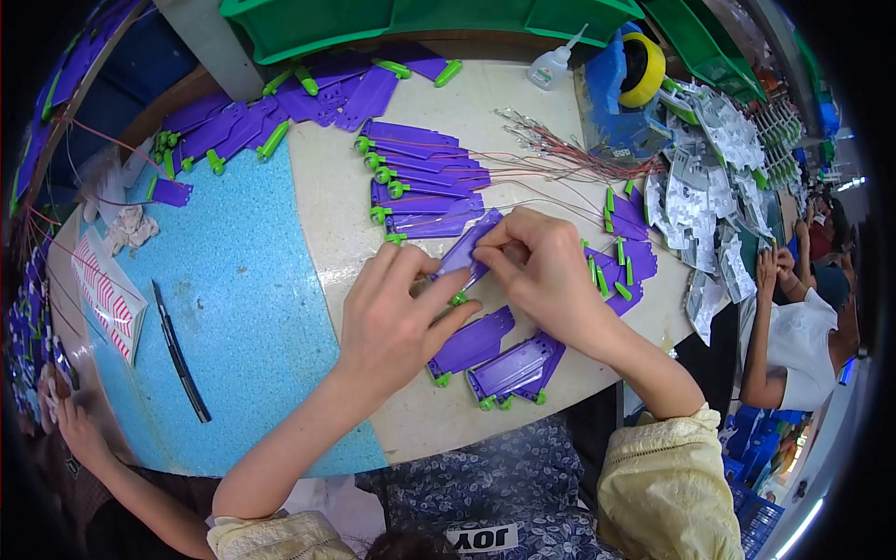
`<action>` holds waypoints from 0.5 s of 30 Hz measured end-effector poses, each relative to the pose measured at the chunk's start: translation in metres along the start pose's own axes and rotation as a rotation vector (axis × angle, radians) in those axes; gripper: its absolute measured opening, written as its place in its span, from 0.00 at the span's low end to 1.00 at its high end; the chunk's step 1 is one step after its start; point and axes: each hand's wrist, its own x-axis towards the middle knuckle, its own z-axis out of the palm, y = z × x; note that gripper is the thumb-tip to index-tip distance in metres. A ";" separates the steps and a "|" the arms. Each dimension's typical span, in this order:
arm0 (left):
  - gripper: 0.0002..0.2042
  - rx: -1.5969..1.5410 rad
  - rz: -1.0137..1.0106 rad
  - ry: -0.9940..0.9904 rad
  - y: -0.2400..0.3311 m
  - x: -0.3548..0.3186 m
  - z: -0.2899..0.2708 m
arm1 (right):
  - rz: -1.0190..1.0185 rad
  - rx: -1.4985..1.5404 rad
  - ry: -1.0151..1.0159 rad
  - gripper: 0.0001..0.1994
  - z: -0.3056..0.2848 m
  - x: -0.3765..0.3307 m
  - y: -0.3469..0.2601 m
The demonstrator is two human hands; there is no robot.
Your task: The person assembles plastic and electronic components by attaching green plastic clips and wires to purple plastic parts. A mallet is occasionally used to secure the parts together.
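A flat purple plastic part (464, 250) with a green end piece lies tilted between my two hands, over the middle of the table. My left hand (387, 313) grips its lower end, with thumb and forefinger around the green piece. On the part's right edge, the thumb and fingertips of my right hand (546, 271) are pinched together; any small thing between them is hidden. Just beyond my hands is a row of similar purple parts (425, 177) with green ends and thin red wires. Nearer to me, below my hands, lie more purple parts (513, 366).
A bundle of red wires (579, 163) lies beside a blue tape dispenser (611, 103). Grey plastic parts (705, 177) are heaped at the right. Glue bottle (550, 67) and green bins (401, 23) stand at the back. A black pen-like tool (177, 350) rests on the blue mat (243, 308). Other people work at both sides.
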 end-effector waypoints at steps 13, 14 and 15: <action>0.13 0.053 0.244 -0.171 -0.008 0.019 -0.006 | -0.522 -0.293 0.200 0.11 -0.025 -0.004 0.017; 0.13 0.073 0.224 -0.166 -0.006 0.018 -0.007 | -0.622 -0.344 0.349 0.14 -0.044 0.004 0.027; 0.14 0.077 0.215 -0.150 -0.006 0.019 -0.008 | -0.577 -0.368 0.533 0.11 -0.067 0.013 0.041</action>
